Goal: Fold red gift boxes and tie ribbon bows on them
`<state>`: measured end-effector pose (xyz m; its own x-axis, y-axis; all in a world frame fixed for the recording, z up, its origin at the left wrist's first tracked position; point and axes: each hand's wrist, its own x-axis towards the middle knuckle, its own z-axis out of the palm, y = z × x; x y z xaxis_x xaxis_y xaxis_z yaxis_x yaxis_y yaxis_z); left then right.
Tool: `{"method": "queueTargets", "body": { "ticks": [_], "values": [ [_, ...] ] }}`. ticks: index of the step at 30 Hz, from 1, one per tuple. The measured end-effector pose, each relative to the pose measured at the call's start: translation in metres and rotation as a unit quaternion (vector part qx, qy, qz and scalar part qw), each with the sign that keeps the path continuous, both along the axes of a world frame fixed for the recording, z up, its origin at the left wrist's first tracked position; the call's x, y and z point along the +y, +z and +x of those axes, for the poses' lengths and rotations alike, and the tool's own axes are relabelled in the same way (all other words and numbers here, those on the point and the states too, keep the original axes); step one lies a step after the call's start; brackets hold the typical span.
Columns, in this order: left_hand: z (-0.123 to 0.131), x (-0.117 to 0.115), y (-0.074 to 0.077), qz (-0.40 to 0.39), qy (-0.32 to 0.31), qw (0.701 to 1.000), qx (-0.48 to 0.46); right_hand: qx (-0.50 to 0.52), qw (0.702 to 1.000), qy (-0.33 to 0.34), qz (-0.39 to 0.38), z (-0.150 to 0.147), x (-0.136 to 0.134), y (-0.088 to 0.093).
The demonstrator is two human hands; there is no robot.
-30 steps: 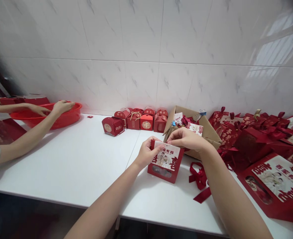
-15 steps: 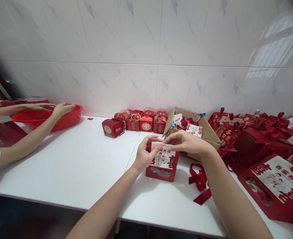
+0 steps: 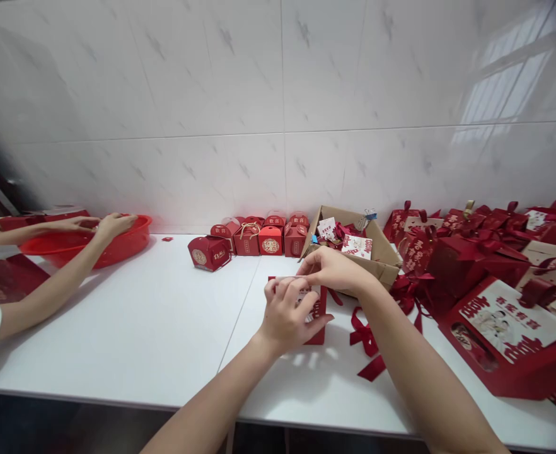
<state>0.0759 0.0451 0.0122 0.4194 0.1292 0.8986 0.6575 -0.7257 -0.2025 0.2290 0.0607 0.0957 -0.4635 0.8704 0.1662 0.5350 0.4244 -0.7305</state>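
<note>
A small red gift box (image 3: 319, 334) with a white printed card on its front stands upright on the white table before me. My left hand (image 3: 287, 315) lies across its front, fingers bent over the card's upper part and the top edge. My right hand (image 3: 335, 271) reaches over from the right, its fingertips pinched at the top edge. The fingers hide most of the card and the box's left side. Right of the box lies a dark red ribbon bow (image 3: 365, 337) with loose tails.
Behind stands a cardboard box (image 3: 384, 268) of cards and ribbons, beside a row of small red boxes (image 3: 247, 238). Many red gift bags (image 3: 467, 265) crowd the right; a larger card-fronted box (image 3: 500, 340) is nearest. At left, another person's hands (image 3: 115, 226) work over a red basin (image 3: 131, 243).
My left hand has shifted from the box's left edge to across its front, covering the card. My right fingers have moved left along the top. The view has tilted and turned slightly.
</note>
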Motion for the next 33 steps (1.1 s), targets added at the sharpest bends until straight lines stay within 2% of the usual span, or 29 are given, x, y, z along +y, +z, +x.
{"method": "queueTargets", "body": {
  "ticks": [5,9,12,16,21,24,26,29,31,33],
  "values": [
    [0.01,-0.022,-0.001,-0.088,0.036,0.995,-0.018,0.009,0.999,-0.042,0.005,-0.005,0.006,-0.005],
    [0.018,-0.036,-0.01,-0.094,0.038,0.994,-0.035,0.003,0.999,-0.051,0.002,-0.009,0.006,-0.008],
    [0.018,-0.04,-0.011,-0.11,0.017,0.992,-0.061,-0.01,0.998,-0.063,0.018,-0.013,0.003,-0.008],
    [0.011,-0.045,-0.002,-0.175,-0.045,0.977,-0.11,-0.017,0.999,-0.043,0.027,-0.014,0.0,-0.006],
    [0.006,-0.044,0.016,-0.311,-0.123,0.92,-0.206,-0.008,1.0,0.002,-0.006,-0.009,-0.003,-0.002],
    [0.002,-0.04,0.023,-0.346,-0.141,0.893,-0.251,0.008,0.999,0.023,-0.021,-0.007,-0.005,0.001],
    [-0.001,-0.037,0.023,-0.364,-0.138,0.876,-0.284,0.036,0.998,0.034,-0.044,-0.006,-0.005,0.001],
    [-0.003,-0.035,0.018,-0.397,-0.143,0.836,-0.351,0.069,0.995,0.043,-0.065,-0.004,-0.005,0.002],
    [-0.004,-0.034,0.015,-0.407,-0.146,0.814,-0.389,0.051,0.996,0.056,-0.056,-0.001,-0.006,0.004],
    [-0.005,-0.032,0.011,-0.408,-0.141,0.805,-0.408,0.015,0.995,0.086,-0.042,0.002,-0.007,0.007]
  ]
}}
